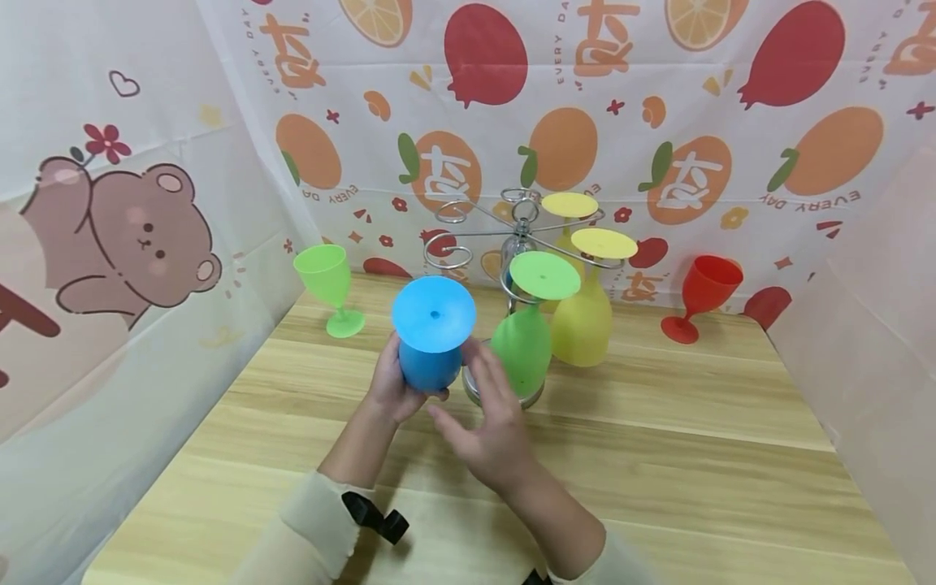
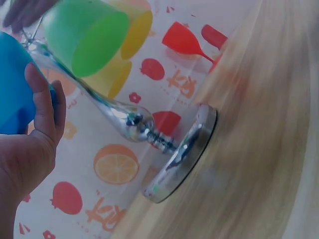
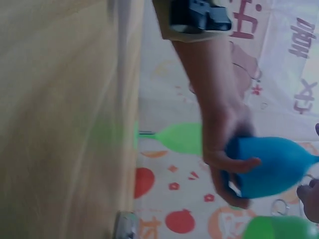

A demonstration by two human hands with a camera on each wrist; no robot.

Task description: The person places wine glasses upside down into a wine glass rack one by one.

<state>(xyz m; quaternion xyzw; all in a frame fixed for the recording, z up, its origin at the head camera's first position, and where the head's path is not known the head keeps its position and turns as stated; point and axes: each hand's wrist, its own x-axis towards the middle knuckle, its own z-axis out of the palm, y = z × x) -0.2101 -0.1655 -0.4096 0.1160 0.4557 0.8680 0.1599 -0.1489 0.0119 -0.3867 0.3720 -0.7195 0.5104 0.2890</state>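
Observation:
My left hand (image 1: 395, 390) grips a blue plastic goblet (image 1: 434, 315) by its bowl, upside down with the round foot on top. In the right wrist view, the left fingers (image 3: 234, 164) curl round the bowl near its mouth. My right hand (image 1: 496, 431) is beside the blue goblet, fingers extended and thumb apart, holding nothing. Just right of it a green goblet (image 1: 522, 349) hangs upside down from a chrome wire rack (image 1: 521, 230). The rack's round base (image 2: 182, 154) stands on the table.
Two yellow goblets, a nearer one (image 1: 582, 325) and a farther one (image 1: 570, 205), hang inverted on the rack's right. Upright at the back left is another green goblet (image 1: 324, 275); a red goblet (image 1: 707, 286) stands back right. A printed cloth (image 1: 504, 146) backs the wooden table (image 1: 680, 487).

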